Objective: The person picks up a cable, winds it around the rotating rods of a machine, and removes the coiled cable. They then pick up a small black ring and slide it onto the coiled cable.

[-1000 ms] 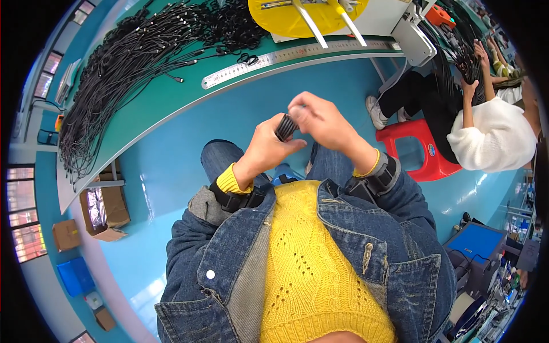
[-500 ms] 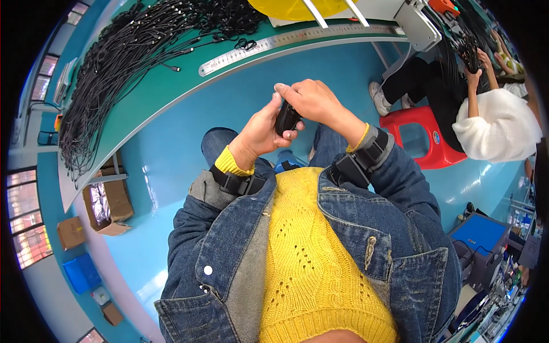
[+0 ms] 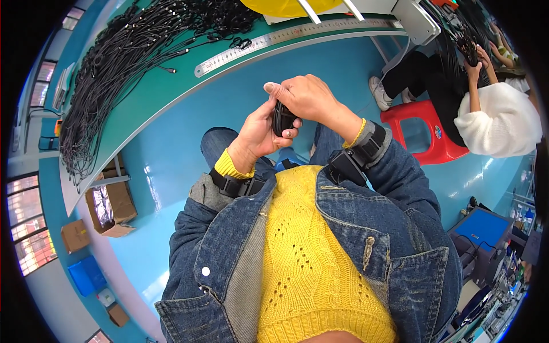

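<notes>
A folded black cable bundle (image 3: 282,121) stands nearly upright between my hands, in front of my body and off the table. My left hand (image 3: 254,132) is wrapped round it, with fingertips showing along its right side. From above, my right hand (image 3: 311,100) closes over the bundle's upper end, its thumb lying across near my left thumb. What the right fingers pinch there is hidden behind the hand. Several strands run lengthwise in the bundle.
A large heap of loose black cables (image 3: 108,86) covers the left of the green table (image 3: 146,94). A steel ruler (image 3: 251,51) lies along its edge, near a yellow round thing (image 3: 291,7). At right, a person in white (image 3: 497,123) handles cables beside a red stool (image 3: 420,128).
The cable bundle has turned slightly in my left hand, and its strands show more plainly. My right hand has shifted a little up and to the left over its top.
</notes>
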`<state>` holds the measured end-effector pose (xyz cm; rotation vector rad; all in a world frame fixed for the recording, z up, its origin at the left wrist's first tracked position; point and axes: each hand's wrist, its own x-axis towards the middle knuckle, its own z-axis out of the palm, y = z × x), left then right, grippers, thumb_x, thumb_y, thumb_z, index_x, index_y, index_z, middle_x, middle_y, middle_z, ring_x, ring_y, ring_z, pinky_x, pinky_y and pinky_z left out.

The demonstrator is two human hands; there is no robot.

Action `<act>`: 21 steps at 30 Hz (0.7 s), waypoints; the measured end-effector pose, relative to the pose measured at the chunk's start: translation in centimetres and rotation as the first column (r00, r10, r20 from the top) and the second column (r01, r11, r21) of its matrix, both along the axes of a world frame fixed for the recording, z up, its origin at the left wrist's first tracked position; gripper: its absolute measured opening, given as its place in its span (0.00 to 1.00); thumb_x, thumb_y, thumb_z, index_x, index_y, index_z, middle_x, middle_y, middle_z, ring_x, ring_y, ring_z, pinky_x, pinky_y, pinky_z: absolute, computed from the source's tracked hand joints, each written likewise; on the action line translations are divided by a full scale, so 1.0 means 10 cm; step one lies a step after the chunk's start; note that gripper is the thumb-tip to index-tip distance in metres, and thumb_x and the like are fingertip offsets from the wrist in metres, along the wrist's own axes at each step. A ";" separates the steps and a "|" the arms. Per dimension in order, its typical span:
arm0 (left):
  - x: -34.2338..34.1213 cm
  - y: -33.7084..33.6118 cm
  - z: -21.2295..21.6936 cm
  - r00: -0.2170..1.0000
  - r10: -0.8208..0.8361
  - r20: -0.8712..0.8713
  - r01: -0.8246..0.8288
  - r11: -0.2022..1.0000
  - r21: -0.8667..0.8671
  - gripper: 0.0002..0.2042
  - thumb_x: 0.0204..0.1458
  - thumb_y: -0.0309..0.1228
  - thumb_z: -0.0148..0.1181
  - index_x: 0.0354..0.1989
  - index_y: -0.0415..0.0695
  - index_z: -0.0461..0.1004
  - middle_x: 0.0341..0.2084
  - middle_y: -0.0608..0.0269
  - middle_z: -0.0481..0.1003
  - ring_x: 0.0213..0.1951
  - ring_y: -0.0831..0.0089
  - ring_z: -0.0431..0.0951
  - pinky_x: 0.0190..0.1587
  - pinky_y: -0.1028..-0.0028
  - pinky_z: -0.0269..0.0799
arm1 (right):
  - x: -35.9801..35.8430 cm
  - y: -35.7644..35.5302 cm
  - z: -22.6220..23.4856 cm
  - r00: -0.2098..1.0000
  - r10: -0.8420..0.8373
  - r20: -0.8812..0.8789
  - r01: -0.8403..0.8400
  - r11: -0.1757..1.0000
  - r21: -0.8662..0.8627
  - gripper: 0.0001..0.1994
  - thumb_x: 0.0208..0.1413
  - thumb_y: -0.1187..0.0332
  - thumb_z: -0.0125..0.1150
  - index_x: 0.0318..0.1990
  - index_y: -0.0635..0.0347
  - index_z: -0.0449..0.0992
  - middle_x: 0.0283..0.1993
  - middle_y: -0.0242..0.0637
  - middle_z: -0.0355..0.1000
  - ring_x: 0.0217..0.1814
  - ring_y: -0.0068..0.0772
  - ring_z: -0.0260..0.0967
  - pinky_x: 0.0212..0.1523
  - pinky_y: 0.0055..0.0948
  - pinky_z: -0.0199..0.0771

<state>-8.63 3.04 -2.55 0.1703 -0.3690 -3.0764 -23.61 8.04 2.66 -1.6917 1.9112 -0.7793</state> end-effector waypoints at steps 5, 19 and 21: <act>-0.04 0.06 0.08 0.965 0.161 0.209 -0.128 0.979 -0.161 0.21 0.54 0.44 0.42 0.46 0.39 0.64 0.37 0.50 0.69 0.27 0.68 0.66 0.23 0.77 0.62 | -0.18 0.00 -0.06 0.981 0.065 0.181 -0.054 0.996 -0.065 0.29 0.55 0.44 0.41 0.18 0.60 0.74 0.16 0.44 0.69 0.22 0.48 0.68 0.26 0.39 0.68; -0.05 0.31 0.02 0.829 0.559 -0.017 -0.096 0.111 -0.989 0.17 0.39 0.33 0.63 0.35 0.37 0.69 0.32 0.57 0.74 0.33 0.68 0.73 0.36 0.70 0.69 | 0.30 0.22 -0.05 0.951 0.102 -0.293 -0.120 0.992 -0.042 0.18 0.53 0.55 0.47 0.26 0.63 0.66 0.21 0.55 0.68 0.27 0.59 0.67 0.28 0.49 0.65; 0.01 0.27 0.02 0.852 0.509 0.122 0.137 0.009 -0.991 0.16 0.40 0.33 0.61 0.36 0.38 0.68 0.33 0.52 0.74 0.35 0.62 0.74 0.37 0.68 0.68 | 0.36 0.18 -0.12 0.975 0.048 -0.218 -0.062 0.996 -0.058 0.16 0.53 0.58 0.48 0.25 0.64 0.64 0.22 0.55 0.68 0.26 0.59 0.66 0.27 0.51 0.64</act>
